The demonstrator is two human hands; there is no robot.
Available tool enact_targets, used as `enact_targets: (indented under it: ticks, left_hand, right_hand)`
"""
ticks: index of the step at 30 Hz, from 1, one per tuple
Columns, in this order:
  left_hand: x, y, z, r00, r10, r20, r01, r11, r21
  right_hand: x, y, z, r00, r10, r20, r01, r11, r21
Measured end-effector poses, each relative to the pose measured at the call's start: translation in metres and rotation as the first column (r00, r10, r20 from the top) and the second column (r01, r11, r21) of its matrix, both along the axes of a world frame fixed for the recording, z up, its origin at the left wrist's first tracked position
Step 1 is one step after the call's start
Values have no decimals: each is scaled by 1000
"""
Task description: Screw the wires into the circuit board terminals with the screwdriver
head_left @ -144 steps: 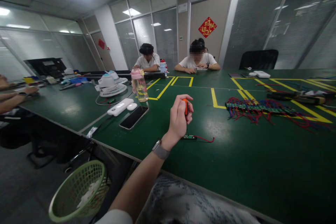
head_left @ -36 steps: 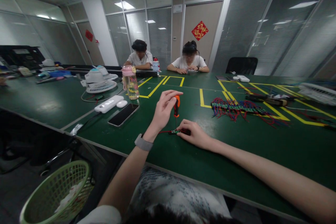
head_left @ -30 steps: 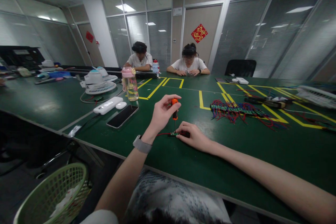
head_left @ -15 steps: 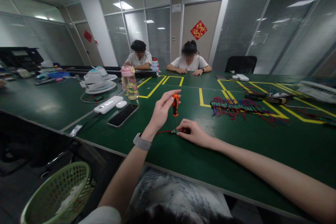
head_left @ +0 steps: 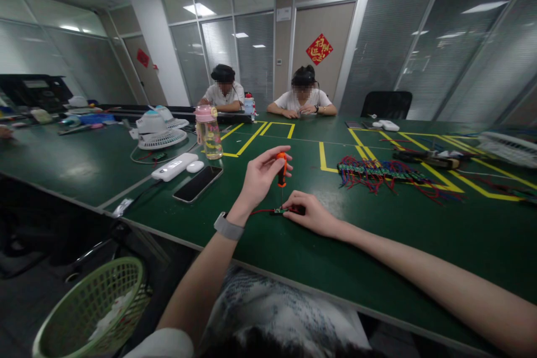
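My left hand (head_left: 263, 174) grips the orange and black handle of a screwdriver (head_left: 282, 174), held upright with its shaft pointing down. The screwdriver's tip meets a small green circuit board (head_left: 277, 211) lying on the green table (head_left: 293, 268); the exact contact point is too small to make out. My right hand (head_left: 309, 212) pinches the board's right end between thumb and fingers, and its fingers hide that end. A red wire (head_left: 262, 212) runs left from the board, under my left wrist.
Left of my hands lie a phone (head_left: 198, 184), a white power strip (head_left: 174, 166) and a pink-lidded bottle (head_left: 208, 133). Wired circuit boards (head_left: 377, 172) form a row at right. Small fans (head_left: 161, 130) stand farther left. Two people (head_left: 302, 98) sit opposite. A green basket (head_left: 96, 302) is below the table.
My left fingers have shifted around the screwdriver handle, which seems to have turned slightly. My right hand stays on the board. The person opposite at right has moved a hand inward.
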State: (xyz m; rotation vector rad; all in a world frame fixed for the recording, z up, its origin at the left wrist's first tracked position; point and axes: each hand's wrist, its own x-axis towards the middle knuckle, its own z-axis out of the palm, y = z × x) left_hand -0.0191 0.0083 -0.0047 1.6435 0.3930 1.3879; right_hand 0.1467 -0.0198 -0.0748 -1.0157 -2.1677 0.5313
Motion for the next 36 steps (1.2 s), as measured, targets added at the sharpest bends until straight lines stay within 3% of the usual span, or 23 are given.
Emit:
enact_targets:
  ticks: [2,4,9,15,21,28,30,33,36]
  left_hand:
    - [0,1,0,994,107,-25,-106,993,48]
    - [-1,2,0,990,135,-35,-132,989,71]
    - [-1,2,0,999,-43,31,43,999,-4]
    - [-2,0,1,973,227,-52,-221,970,103]
    - [1,0,0,997,-70,26,70,997,-8]
    - [0,0,0,990,136,-22,-133,988,81]
    - [-1,0,1,997,73,-14,-72,995,69]
    - [-1,0,1,994,-109,28,110,994,-19]
    - [-1,0,0,998,-59,25,60,998,-22]
  right_hand:
    - [0,0,0,1000,3,1,-3,1000,2]
    - [0,0,0,1000,2,1,-2,1000,4]
    - [0,0,0,1000,2,3,-2,1000,3]
    - [1,1,-1,1000,8,4,-8,1000,7]
    - [1,0,0,1000,3,8,-3,1000,-1]
    - [1,0,0,1000,3,2,-3,1000,9]
    - [0,0,0,1000,2,-1,-2,1000,6]
    - [0,-1,0,1000,1,-9,-1,1000,0]
    - [0,-1,0,1000,2,1,-2,1000,0]
